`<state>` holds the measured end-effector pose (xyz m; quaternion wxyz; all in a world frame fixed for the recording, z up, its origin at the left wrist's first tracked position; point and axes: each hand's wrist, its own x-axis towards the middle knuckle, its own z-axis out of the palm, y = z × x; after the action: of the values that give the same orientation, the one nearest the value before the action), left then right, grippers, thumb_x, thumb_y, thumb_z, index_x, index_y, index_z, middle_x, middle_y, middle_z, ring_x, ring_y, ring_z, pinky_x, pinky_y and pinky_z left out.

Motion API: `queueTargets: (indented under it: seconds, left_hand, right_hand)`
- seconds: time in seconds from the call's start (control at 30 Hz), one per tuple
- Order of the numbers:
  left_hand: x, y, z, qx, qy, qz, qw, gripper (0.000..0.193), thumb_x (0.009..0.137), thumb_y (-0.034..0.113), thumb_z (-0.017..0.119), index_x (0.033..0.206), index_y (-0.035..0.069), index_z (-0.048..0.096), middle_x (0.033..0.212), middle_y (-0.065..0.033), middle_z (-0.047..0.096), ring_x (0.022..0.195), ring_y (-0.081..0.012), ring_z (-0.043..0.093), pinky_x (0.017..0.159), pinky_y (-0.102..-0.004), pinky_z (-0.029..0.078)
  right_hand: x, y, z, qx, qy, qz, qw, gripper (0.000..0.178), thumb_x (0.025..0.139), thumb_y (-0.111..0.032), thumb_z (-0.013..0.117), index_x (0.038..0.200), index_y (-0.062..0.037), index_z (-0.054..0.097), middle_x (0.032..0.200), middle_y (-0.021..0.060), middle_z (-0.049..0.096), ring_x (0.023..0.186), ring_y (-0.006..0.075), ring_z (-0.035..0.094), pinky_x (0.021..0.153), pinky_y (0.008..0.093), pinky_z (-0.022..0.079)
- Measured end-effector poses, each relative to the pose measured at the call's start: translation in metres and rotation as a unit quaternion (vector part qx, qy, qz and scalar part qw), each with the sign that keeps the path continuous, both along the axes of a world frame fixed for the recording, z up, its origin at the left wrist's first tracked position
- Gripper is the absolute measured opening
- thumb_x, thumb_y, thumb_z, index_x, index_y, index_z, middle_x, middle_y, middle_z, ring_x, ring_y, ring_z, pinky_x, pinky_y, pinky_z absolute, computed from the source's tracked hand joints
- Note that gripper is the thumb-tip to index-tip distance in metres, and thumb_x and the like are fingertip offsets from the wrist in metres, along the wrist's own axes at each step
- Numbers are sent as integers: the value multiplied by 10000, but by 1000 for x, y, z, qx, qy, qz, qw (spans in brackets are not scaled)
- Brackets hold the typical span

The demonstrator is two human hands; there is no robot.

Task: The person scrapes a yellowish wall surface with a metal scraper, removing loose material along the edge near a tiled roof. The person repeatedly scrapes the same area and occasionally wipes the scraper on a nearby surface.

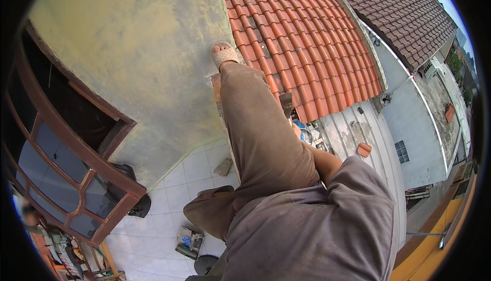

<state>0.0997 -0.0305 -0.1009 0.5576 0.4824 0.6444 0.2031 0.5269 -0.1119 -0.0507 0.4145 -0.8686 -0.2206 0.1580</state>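
My right hand is beyond my raised knee, mostly hidden by the trouser leg. Its fingers appear closed on the handle of a scraper with a broad, dark, flat blade. The blade is at the lower edge of the orange roof tiles. Just past the hand lies a blue and white object, partly covered and too small to name. My left hand does not show. One slippered foot rests at the corner between the yellowish wall and the tiles.
An open brown-framed window juts out at the left. Below is a white tiled floor with a grey block, a tray holding something blue, and a dark bucket. A loose tile piece lies on a pale ribbed roof.
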Motion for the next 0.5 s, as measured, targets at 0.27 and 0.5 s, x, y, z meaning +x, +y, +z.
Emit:
queueTargets:
  seconds: [0.27,0.5]
  left_hand:
    - [8,-2,-5,0,-16,30,999,343,988,362,548,1016,27,620,709,-101,580,535,-198,530,480,-347,456]
    - [15,-1,-8,-6,-27,57,998,335,989,349,551,989,22,622,685,-99,570,520,-193,519,467,-345,446]
  right_hand:
    - [95,120,275,380,-21,-20,925,267,840,-221,788,739,-79,586,597,-45,517,473,51,458,434,246,359]
    - [100,252,487,438,-40,20,898,294,827,-255,755,770,-3,614,618,51,571,482,143,532,454,315,420]
